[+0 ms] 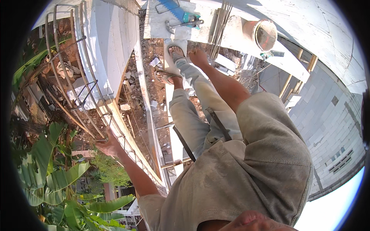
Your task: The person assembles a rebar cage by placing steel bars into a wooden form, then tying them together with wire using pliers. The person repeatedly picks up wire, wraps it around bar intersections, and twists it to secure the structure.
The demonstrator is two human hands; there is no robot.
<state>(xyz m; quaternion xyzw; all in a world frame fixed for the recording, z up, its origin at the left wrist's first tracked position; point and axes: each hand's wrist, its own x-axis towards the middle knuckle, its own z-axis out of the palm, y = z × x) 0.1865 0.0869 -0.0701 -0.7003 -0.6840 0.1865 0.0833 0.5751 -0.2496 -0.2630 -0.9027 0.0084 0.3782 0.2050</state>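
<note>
The dusty grey shirt (246, 169) fills the near view. The left hand (106, 145) has its fingers wrapped round a steel bar of the rebar cage (83, 73) on the white beam. The right hand (198, 57) hangs near the sandalled feet, apparently loosely curled and empty. A slip off the narrow plank (169, 61) could mean a fall.

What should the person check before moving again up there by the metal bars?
1. Left hand grips the rusty steel rebar cage: ok.
2. Right hand holds something: cannot tell, it hangs free near the thin steel rods.
3. Sandalled feet on the narrow white plank: ok.
4. Grey round bucket away from feet: ok.
5. Blue handsaw away from feet: ok.
</note>
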